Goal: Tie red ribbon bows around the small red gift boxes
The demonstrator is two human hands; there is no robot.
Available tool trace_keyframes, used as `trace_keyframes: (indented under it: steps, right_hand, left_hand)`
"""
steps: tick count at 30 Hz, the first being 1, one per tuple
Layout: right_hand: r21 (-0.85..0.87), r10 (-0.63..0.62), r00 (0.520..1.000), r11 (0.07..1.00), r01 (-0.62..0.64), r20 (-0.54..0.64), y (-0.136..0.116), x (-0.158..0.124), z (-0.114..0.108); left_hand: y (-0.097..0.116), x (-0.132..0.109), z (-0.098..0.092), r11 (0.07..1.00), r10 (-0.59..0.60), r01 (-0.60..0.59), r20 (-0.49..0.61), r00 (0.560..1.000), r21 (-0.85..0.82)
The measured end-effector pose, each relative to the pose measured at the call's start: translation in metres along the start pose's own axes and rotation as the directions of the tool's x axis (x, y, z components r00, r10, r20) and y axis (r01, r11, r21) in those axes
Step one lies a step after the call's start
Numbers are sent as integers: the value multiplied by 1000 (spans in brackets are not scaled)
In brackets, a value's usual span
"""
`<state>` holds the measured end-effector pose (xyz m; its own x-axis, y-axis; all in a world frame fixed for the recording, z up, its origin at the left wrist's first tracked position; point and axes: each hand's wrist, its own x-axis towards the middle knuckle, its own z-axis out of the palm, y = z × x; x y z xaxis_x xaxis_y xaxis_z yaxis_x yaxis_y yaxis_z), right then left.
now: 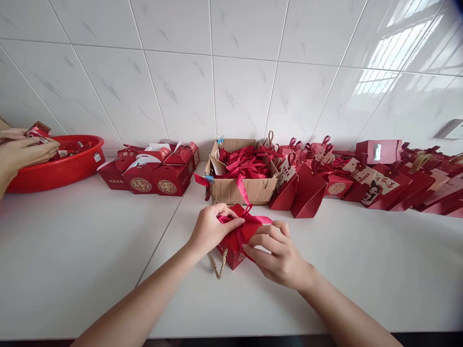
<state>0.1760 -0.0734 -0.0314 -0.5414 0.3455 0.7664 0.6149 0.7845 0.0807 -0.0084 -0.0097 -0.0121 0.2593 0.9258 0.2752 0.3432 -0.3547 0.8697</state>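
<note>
In front of me on the white counter is a small red gift box (235,257) with a gold twisted cord handle (219,266) hanging at its near left side. A red ribbon (249,219) lies looped across its top. My left hand (214,225) pinches the ribbon at the left of the loop, thumb pressed against the fingers. My right hand (280,253) is at the box's right side, its bent fingers closed on a strand of the ribbon near the front corner. Part of the box is hidden behind my fingers.
Behind the box stands a cardboard box (242,191) full of red ribbons. Several red gift boxes (144,176) are grouped to the left, and tagged red boxes (309,190) line the wall to the right. At far left, another person's hands (27,149) are over a red basin (68,168).
</note>
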Motion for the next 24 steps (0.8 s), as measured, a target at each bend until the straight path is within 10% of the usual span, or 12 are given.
trace_keyframes:
  steps: [14, 19, 21, 24]
  right_hand:
    - [1, -45, 997, 999, 45, -66, -10, 3, 8]
    - [263, 151, 988, 954, -144, -10, 2, 4, 2]
    - [349, 423, 906, 850, -395, -5, 12, 3, 4]
    - [479, 826, 550, 436, -762, 125, 26, 0, 13]
  left_hand:
    - [1, 2, 1, 999, -46, 46, -10, 999, 15]
    - [-1, 1, 1, 997, -72, 72, 23, 997, -21]
    - [-1, -1, 0, 996, -86, 87, 40, 996, -33]
    - [1, -2, -1, 995, -86, 89, 66, 994, -38]
